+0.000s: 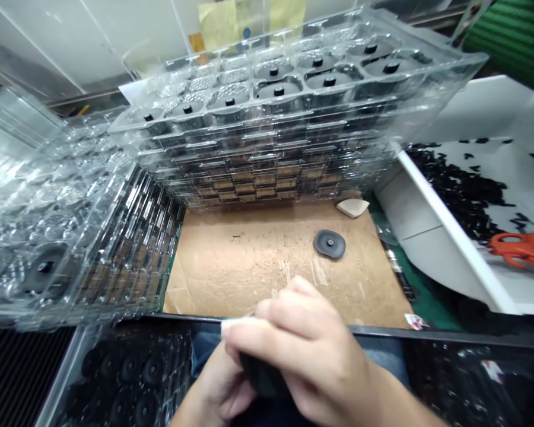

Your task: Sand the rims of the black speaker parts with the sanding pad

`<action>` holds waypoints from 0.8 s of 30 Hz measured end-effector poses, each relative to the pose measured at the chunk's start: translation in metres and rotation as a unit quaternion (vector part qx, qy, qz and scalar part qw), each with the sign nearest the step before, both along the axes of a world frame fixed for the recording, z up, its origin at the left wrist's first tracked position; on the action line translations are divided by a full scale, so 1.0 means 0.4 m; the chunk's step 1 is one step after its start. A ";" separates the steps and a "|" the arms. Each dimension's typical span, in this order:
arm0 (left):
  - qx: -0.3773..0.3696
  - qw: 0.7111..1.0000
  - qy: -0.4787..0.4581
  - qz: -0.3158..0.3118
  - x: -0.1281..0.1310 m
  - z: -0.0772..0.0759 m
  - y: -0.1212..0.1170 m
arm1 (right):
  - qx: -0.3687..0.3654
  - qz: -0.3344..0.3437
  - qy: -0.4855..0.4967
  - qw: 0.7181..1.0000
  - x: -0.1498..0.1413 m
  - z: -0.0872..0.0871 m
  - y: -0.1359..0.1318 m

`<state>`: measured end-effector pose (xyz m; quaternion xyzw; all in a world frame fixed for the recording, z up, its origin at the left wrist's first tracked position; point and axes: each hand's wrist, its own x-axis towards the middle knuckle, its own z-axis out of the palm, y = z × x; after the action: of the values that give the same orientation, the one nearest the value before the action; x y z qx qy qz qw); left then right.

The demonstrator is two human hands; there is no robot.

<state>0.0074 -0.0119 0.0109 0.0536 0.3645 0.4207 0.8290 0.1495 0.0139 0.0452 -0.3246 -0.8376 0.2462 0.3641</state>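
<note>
My right hand (pixel 311 338) is closed over my left hand (pixel 220 382), the two pressed together at the front edge of the bench. Between them shows a dark, smooth part (pixel 264 376), mostly covered by the fingers. A small white piece (pixel 242 322) sticks out at the fingertips of my right hand; I cannot tell what it is. Beyond the hands, a grey oval rubber part (pixel 330 244) with a small central stub lies on the cardboard sheet (pixel 222 261). A white wedge-shaped pad (pixel 353 207) rests near the cardboard's far right corner.
Stacked clear plastic trays (pixel 267 127) stand at the back, the top one holding several dark parts. More clear trays (pixel 71 207) stand at left. At right, a white bin (pixel 463 237) contains small black pieces and orange scissors (pixel 523 249). Below left sits a tray of black parts (pixel 124 379).
</note>
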 end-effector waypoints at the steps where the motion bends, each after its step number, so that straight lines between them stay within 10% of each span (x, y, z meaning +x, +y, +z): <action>1: 0.009 1.000 0.002 0.010 -0.004 -0.004 0.000 | -0.012 -0.037 0.014 0.999 -0.004 -0.005 -0.006; 6: 0.023 0.997 0.032 0.070 -0.030 -0.018 -0.005 | -0.220 -0.066 0.050 0.972 0.038 -0.033 -0.060; 11: 0.010 0.996 0.036 0.084 -0.017 -0.019 0.002 | -0.417 -0.093 0.183 0.885 0.089 -0.082 -0.083; 16: -0.006 0.996 0.054 0.074 0.002 -0.019 0.000 | -0.287 -0.204 0.180 0.919 0.047 -0.065 -0.059; 20: 0.006 0.996 0.065 0.067 -0.002 -0.030 -0.011 | -0.098 -0.111 0.109 0.983 -0.006 -0.019 -0.032; 24: 0.009 0.990 0.081 0.113 -0.026 -0.044 -0.009 | -0.248 -0.053 0.055 0.966 0.023 -0.054 0.005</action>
<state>-0.0031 -0.0156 -0.0065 0.0535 0.4305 0.5093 0.7433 0.1589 0.0160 0.0236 -0.4346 -0.7106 0.4441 0.3300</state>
